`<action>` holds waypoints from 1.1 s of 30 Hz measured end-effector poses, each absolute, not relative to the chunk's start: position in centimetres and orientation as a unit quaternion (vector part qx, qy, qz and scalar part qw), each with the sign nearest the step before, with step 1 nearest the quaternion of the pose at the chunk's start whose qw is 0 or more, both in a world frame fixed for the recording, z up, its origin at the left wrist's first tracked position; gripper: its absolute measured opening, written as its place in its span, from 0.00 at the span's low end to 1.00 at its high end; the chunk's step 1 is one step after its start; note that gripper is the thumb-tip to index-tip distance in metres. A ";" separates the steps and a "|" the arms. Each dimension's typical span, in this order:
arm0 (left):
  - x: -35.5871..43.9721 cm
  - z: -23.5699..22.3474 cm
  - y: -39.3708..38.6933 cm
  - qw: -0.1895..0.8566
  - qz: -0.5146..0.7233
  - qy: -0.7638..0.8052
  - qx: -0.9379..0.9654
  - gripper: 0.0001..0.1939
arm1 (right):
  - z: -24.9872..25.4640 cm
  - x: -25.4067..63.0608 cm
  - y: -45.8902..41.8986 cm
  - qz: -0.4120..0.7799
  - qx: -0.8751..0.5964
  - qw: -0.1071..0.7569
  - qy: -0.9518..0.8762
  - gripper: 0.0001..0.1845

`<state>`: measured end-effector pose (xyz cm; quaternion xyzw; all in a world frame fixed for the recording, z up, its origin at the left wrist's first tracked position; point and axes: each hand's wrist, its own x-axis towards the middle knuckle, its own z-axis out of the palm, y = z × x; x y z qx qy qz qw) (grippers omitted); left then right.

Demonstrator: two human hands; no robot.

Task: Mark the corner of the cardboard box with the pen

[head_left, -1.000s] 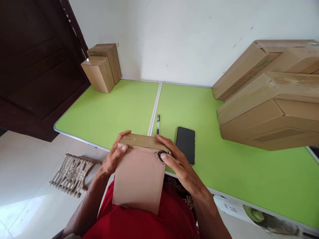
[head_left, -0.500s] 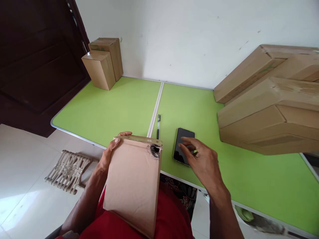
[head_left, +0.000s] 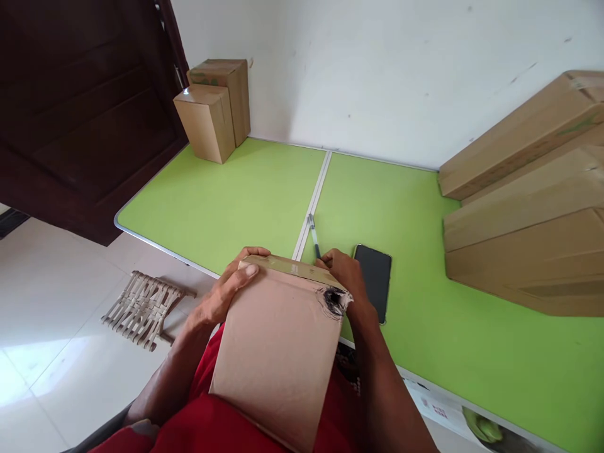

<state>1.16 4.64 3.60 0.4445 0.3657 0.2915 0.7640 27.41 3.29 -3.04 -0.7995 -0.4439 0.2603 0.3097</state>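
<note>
A brown cardboard box (head_left: 278, 352) rests against my red-clad lap and the table's near edge, with a dark torn spot at its upper right corner. My left hand (head_left: 226, 292) grips the box's upper left corner, thumb on its face. My right hand (head_left: 349, 280) reaches past the box's right corner, its curled fingers closed on the near end of a black pen (head_left: 312, 233) that lies tilted beside the table's centre seam. Part of those fingers is hidden behind the box. A black phone (head_left: 375, 280) lies face up just right of that hand.
The green folding table (head_left: 226, 207) stands against a white wall. Two small cardboard boxes (head_left: 212, 113) stand at its far left corner, and large flat cartons (head_left: 528, 214) are stacked at the right. A woven stool (head_left: 141, 308) sits on the tiled floor at left, beside a dark door.
My right hand left the box, passed over the phone, then came back to the pen and closed on its near end. The pen now lies tilted. The left hand kept hold of the box.
</note>
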 end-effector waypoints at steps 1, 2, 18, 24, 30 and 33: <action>1.1 3.7 4.7 0.763 0.285 0.363 0.453 0.33 | -3.0 27.7 3.0 0.269 -0.797 0.324 -0.434 0.15; 1.0 3.7 4.8 0.763 0.277 0.362 0.459 0.33 | -2.9 28.0 2.5 0.280 -0.792 0.341 -0.422 0.13; -0.9 3.2 6.1 0.652 0.300 0.369 0.590 0.24 | 3.0 20.7 -6.1 0.254 -0.514 0.738 -0.355 0.04; -0.3 4.1 5.2 0.619 0.299 0.384 0.616 0.25 | 3.3 20.2 -6.2 0.162 -0.573 0.677 -0.433 0.02; 0.0 4.0 5.2 0.615 0.298 0.377 0.625 0.23 | 3.8 20.3 -6.4 0.076 -0.604 0.651 -0.453 0.02; 0.0 4.0 5.1 0.610 0.295 0.387 0.625 0.23 | 3.8 20.4 -6.4 0.071 -0.608 0.639 -0.466 0.01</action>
